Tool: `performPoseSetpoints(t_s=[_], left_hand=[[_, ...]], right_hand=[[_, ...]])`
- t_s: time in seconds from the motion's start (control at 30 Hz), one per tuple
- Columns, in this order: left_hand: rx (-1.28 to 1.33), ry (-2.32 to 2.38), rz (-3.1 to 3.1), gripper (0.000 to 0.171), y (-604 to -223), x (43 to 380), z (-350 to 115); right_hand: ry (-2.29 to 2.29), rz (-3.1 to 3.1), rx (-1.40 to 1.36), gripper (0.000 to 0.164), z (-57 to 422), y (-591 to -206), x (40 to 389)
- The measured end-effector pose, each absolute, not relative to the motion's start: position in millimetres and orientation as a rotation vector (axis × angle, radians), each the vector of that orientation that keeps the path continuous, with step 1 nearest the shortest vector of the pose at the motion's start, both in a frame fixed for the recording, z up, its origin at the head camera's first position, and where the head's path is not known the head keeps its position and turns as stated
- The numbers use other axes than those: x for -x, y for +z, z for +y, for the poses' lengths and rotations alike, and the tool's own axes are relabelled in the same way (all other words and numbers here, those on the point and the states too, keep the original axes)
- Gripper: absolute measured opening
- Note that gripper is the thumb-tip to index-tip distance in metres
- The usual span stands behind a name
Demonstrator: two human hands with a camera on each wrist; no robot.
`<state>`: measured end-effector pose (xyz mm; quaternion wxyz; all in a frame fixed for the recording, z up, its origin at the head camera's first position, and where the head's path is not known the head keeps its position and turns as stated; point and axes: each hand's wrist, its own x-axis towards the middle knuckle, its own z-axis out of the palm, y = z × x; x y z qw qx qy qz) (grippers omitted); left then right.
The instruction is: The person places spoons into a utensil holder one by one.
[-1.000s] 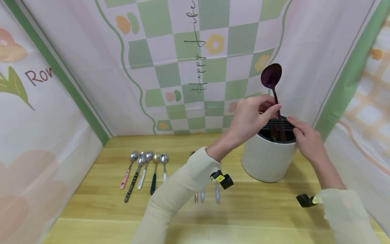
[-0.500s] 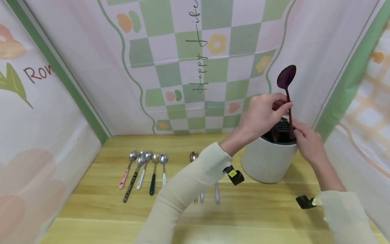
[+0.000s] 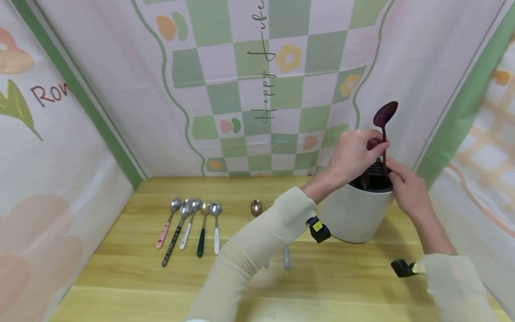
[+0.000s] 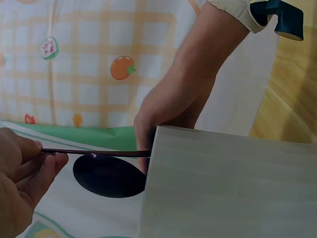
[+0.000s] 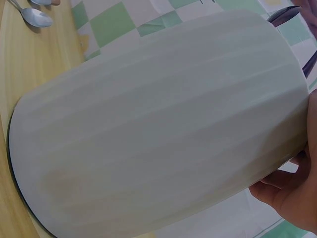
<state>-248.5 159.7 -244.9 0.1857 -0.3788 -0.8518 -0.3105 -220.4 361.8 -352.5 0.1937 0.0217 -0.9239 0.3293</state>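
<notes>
A dark purple spoon [image 3: 385, 114] stands bowl up over the white utensil holder [image 3: 352, 217], its handle pointing down past the holder's rim. My left hand [image 3: 356, 152] pinches that handle between thumb and fingers, just below the bowl. In the left wrist view the thin handle [image 4: 94, 151] runs from my fingertips to the rim. My right hand [image 3: 410, 190] grips the holder at the right side of its rim, close to the handle. Another dark spoon [image 4: 110, 176] sits in the holder with its bowl sticking out. Its lower part is hidden inside.
On the wooden table [image 3: 153, 286] to the left lie several spoons [image 3: 186, 209] side by side. A copper-coloured spoon [image 3: 256, 207] and other handles [image 3: 287, 258] lie partly under my left sleeve. Patterned cloth [image 3: 257, 80] hangs behind and at both sides.
My left hand has moved right and slightly down with the purple spoon, whose handle now goes deeper at the holder's right side. My right hand has stayed at the rim.
</notes>
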Motion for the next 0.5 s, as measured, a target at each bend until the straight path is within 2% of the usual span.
performPoseSetpoints(t_s=[0.5], left_hand=[[1.070,-0.935,-2.511,0.014,-266,260,163]], right_hand=[[0.932,-2.590,-0.089,0.047,362,-352,220]])
